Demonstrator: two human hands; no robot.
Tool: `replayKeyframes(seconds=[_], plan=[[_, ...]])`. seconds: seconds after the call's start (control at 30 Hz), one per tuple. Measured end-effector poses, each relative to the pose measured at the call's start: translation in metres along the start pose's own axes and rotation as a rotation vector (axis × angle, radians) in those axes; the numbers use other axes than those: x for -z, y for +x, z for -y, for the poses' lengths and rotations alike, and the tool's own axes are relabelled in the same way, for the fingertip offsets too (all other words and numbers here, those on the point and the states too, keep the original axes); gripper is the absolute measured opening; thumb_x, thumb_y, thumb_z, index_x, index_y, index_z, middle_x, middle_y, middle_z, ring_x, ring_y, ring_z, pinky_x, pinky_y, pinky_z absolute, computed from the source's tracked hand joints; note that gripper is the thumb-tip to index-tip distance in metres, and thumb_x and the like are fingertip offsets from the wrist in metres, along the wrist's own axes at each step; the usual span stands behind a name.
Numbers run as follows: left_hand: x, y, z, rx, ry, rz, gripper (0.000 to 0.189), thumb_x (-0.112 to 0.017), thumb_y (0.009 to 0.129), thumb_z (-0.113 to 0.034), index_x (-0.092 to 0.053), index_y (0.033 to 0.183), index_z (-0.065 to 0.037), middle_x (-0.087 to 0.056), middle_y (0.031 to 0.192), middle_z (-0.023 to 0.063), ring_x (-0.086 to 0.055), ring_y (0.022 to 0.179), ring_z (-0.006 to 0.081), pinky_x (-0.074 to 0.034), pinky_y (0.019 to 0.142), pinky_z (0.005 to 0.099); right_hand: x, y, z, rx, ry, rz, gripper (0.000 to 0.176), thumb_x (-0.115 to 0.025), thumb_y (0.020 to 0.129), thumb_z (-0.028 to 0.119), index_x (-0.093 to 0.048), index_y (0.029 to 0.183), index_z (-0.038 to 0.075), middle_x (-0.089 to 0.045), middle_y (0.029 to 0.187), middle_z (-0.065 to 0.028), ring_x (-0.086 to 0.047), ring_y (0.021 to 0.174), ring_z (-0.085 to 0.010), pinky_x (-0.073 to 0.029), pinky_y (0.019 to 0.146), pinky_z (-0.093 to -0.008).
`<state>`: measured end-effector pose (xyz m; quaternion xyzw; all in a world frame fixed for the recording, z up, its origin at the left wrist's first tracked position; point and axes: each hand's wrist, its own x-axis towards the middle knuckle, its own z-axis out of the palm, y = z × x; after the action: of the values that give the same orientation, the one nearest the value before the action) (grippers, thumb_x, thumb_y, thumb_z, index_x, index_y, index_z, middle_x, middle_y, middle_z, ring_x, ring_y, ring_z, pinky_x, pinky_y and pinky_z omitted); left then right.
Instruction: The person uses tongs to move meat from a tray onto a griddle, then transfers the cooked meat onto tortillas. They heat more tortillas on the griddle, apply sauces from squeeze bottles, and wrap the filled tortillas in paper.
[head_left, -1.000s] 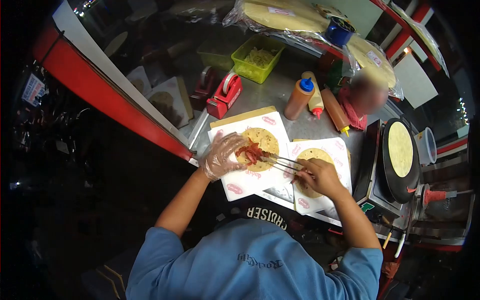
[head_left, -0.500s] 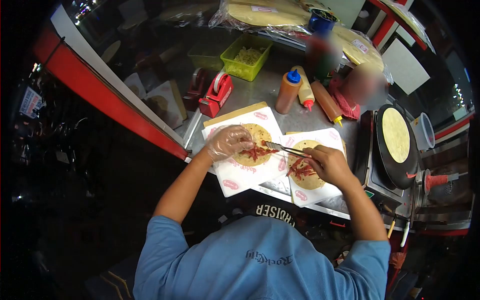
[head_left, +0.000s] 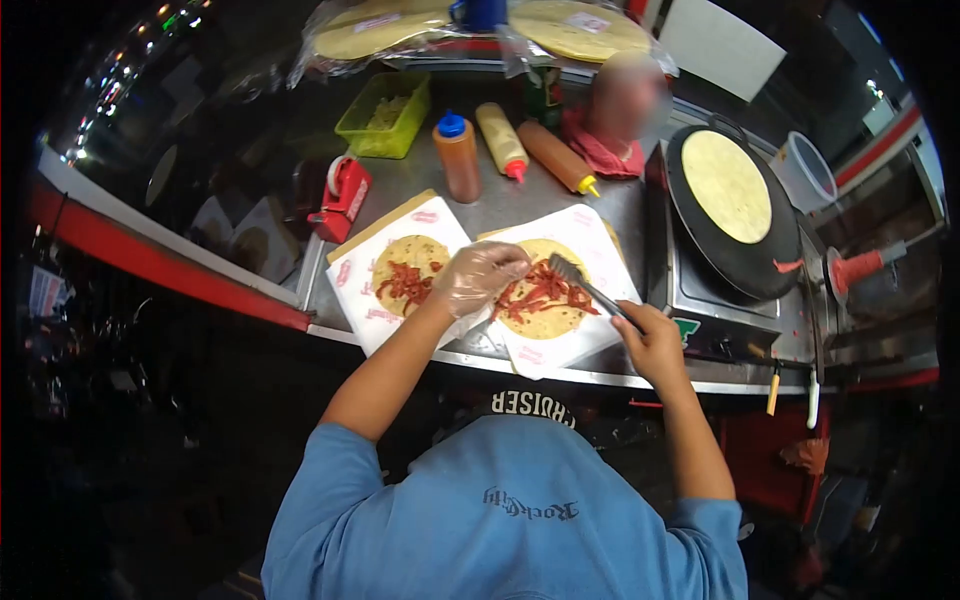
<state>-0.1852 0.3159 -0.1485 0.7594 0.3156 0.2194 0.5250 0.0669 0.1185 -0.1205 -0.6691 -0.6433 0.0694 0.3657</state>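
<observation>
Two flat tortillas lie on printed white paper sheets on the steel counter. The left tortilla (head_left: 408,272) carries red meat strips. The right tortilla (head_left: 545,305) holds more red strips. My left hand (head_left: 478,276), in a clear plastic glove, rests on the right tortilla's left edge, fingers on the strips. My right hand (head_left: 652,340) grips metal tongs (head_left: 585,283) whose tips sit on the meat of the right tortilla.
A round black griddle (head_left: 735,255) with a tortilla on it stands at the right. Three sauce bottles (head_left: 458,155), a red tape dispenser (head_left: 342,195) and a green tub (head_left: 385,115) sit behind the papers. Bagged tortillas (head_left: 380,30) lie at the back.
Both hands have moved from the left tortilla to the right one. The tongs now touch the meat on the right tortilla, and the view has shifted.
</observation>
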Motion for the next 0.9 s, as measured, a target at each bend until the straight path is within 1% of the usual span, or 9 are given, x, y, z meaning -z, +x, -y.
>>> replayKeyframes(seconds=[0.07, 0.2, 0.27, 0.4, 0.47, 0.57, 0.67, 0.8, 0.9], plan=[[-0.019, 0.013, 0.038, -0.268, 0.334, 0.088, 0.034, -0.068, 0.097, -0.034, -0.072, 0.111, -0.003, -0.072, 0.101, 0.0131, -0.069, 0.097, 0.0231, -0.054, 0.088, 0.0341, 0.012, 0.003, 0.013, -0.052, -0.207, 0.177, 0.028, -0.076, 0.087, 0.019, -0.072, 0.109, 0.003, -0.068, 0.085, -0.0155, -0.068, 0.074, -0.0329, -0.054, 0.066, -0.0398], [0.001, -0.008, -0.001, -0.106, 0.098, -0.004, 0.039, -0.07, 0.093, -0.039, -0.07, 0.113, -0.005, -0.071, 0.105, 0.0153, -0.068, 0.1, 0.0305, -0.053, 0.091, 0.0394, 0.035, 0.02, 0.042, 0.037, -0.415, 0.191, 0.031, -0.077, 0.084, 0.02, -0.07, 0.11, 0.004, -0.065, 0.086, -0.0125, -0.068, 0.078, -0.0297, -0.055, 0.068, -0.0401], [0.007, -0.02, -0.002, -0.269, 0.627, 0.025, 0.043, -0.077, 0.084, -0.042, -0.07, 0.11, -0.008, -0.07, 0.103, 0.0127, -0.066, 0.1, 0.0335, -0.053, 0.091, 0.0424, 0.044, 0.033, 0.056, 0.212, -0.597, 0.392, 0.032, -0.076, 0.084, 0.021, -0.068, 0.109, 0.004, -0.064, 0.09, -0.0109, -0.067, 0.085, -0.0283, -0.055, 0.07, -0.0397], [0.003, -0.022, 0.027, -0.236, 0.67, 0.268, 0.038, -0.076, 0.085, -0.039, -0.068, 0.106, -0.009, -0.067, 0.093, 0.0128, -0.066, 0.094, 0.0328, -0.052, 0.086, 0.045, 0.069, 0.052, 0.078, 0.08, -0.624, 0.475, 0.035, -0.075, 0.084, 0.023, -0.066, 0.112, 0.005, -0.062, 0.09, -0.011, -0.066, 0.088, -0.0314, -0.054, 0.074, -0.0424], [0.003, -0.02, 0.044, -0.284, 0.583, 0.227, 0.029, -0.073, 0.089, -0.03, -0.068, 0.108, -0.008, -0.067, 0.092, 0.0133, -0.067, 0.092, 0.0302, -0.053, 0.083, 0.0418, 0.052, 0.047, 0.062, 0.068, -0.612, 0.426, 0.029, -0.074, 0.086, 0.021, -0.065, 0.108, 0.005, -0.063, 0.092, -0.0121, -0.066, 0.087, -0.0318, -0.055, 0.071, -0.0441], [0.002, -0.015, 0.045, -0.137, 0.22, 0.125, 0.02, -0.071, 0.092, -0.015, -0.069, 0.109, -0.004, -0.069, 0.097, 0.013, -0.068, 0.089, 0.0236, -0.053, 0.08, 0.0329, 0.007, 0.013, 0.021, -0.054, -0.533, 0.3, 0.031, -0.073, 0.088, 0.023, -0.063, 0.112, 0.005, -0.064, 0.094, -0.0147, -0.067, 0.083, -0.036, -0.055, 0.07, -0.047], [-0.012, -0.016, 0.081, -0.161, -0.008, 0.038, 0.02, -0.07, 0.093, -0.015, -0.07, 0.11, -0.005, -0.07, 0.1, 0.0129, -0.068, 0.09, 0.0234, -0.054, 0.083, 0.033, 0.009, -0.029, 0.022, -0.188, -0.27, 0.101, 0.04, -0.075, 0.088, 0.02, -0.062, 0.123, 0.005, -0.064, 0.096, -0.0169, -0.066, 0.085, -0.0379, -0.053, 0.07, -0.0462], [-0.001, -0.028, 0.031, -0.04, 0.117, -0.036, 0.022, -0.068, 0.094, -0.017, -0.069, 0.112, -0.004, -0.07, 0.102, 0.0138, -0.069, 0.093, 0.0258, -0.054, 0.085, 0.0348, 0.015, -0.079, 0.021, -0.272, -0.234, 0.013, 0.04, -0.075, 0.089, 0.018, -0.062, 0.124, 0.003, -0.064, 0.097, -0.0193, -0.065, 0.085, -0.04, -0.052, 0.071, -0.0457], [-0.015, -0.021, 0.004, -0.119, 0.527, -0.229, 0.027, -0.067, 0.093, -0.019, -0.068, 0.114, -0.003, -0.07, 0.104, 0.0147, -0.067, 0.099, 0.0352, -0.053, 0.09, 0.0425, -0.001, -0.098, 0.006, -0.307, -0.179, 0.009, 0.032, -0.075, 0.089, 0.014, -0.066, 0.117, 0.001, -0.065, 0.09, -0.016, -0.066, 0.077, -0.033, -0.053, 0.066, -0.0407]])
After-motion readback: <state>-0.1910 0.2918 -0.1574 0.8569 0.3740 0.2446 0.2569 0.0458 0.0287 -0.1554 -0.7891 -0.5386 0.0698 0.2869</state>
